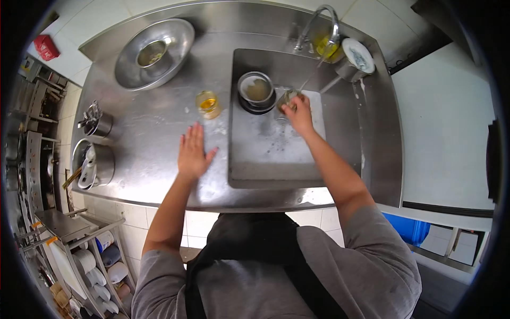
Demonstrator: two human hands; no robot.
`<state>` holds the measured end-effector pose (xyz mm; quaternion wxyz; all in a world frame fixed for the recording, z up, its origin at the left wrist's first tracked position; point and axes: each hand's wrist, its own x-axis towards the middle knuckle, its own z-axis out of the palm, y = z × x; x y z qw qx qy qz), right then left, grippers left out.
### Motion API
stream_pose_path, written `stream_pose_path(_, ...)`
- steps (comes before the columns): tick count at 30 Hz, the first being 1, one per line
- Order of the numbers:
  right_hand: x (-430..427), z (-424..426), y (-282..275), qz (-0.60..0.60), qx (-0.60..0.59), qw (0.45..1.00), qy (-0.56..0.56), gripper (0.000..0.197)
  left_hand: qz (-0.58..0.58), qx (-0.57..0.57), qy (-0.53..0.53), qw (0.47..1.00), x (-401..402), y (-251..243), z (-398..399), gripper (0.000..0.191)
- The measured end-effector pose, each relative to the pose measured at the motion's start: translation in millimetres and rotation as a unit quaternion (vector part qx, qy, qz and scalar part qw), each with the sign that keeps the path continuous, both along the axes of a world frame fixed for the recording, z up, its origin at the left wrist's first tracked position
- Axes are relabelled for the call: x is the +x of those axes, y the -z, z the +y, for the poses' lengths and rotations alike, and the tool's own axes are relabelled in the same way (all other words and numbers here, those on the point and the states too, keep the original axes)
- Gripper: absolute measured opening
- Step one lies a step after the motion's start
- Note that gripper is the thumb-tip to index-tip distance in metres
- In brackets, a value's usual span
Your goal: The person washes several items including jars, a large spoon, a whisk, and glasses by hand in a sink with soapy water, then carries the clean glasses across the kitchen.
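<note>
My right hand point(297, 113) grips a small glass jar point(289, 99) inside the sink point(255, 173), where a thin stream of water falls from the curved faucet point(322, 20). Left of that hand, a metal bowl point(256, 88) with cloudy liquid rests on a darker round vessel in the sink. On the steel counter point(147, 139), my left hand point(193, 153) lies flat, palm down, with fingers spread and nothing held. Just beyond its fingertips stands a small glass jar with orange-yellow contents point(208, 105).
A large steel basin point(177, 36) holding a smaller bowl point(151, 54) sits back left. Two metal containers of utensils point(104, 125) point(105, 163) stand at the left edge. Behind the sink's right corner are a yellow-green item point(324, 46) and a metal pot point(350, 71) with a white dish on top.
</note>
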<state>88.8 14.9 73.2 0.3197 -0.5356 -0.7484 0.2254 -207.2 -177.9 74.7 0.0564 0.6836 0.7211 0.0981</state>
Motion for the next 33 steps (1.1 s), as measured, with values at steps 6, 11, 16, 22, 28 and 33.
stream_pose_path(6, 39, 93, -6, -0.022, -0.024, 0.999, -0.026, 0.032, -0.079, -0.009, 0.121, 0.989, 130, 1, 46, 0.079)
stream_pose_path(11, 50, 104, -25, 0.465, -0.395, 0.793, 0.004, 0.043, -0.6, 0.016, -0.124, 0.79, 201, -2, 196, 0.057)
stream_pose_path(16, 65, 105, -19, 0.619, -0.488, 0.615, -0.016, 0.051, -0.752, -0.04, -0.08, 0.653, 246, -49, 296, 0.038)
stream_pose_path(22, 59, 118, -25, 0.618, -0.43, 0.657, 0.027, 0.037, -0.535, 0.163, -0.125, 0.819, 257, -24, 293, 0.034)
stream_pose_path(28, 74, 131, -37, 0.089, 0.148, 0.976, -0.134, 0.03, -0.894, -0.106, -0.167, 0.401, 231, -17, 275, 0.046)
stream_pose_path(33, 69, 147, -61, 0.366, -0.474, 0.799, -0.057, 0.028, -0.358, 0.349, 0.078, 0.863, 232, -21, 272, 0.04)
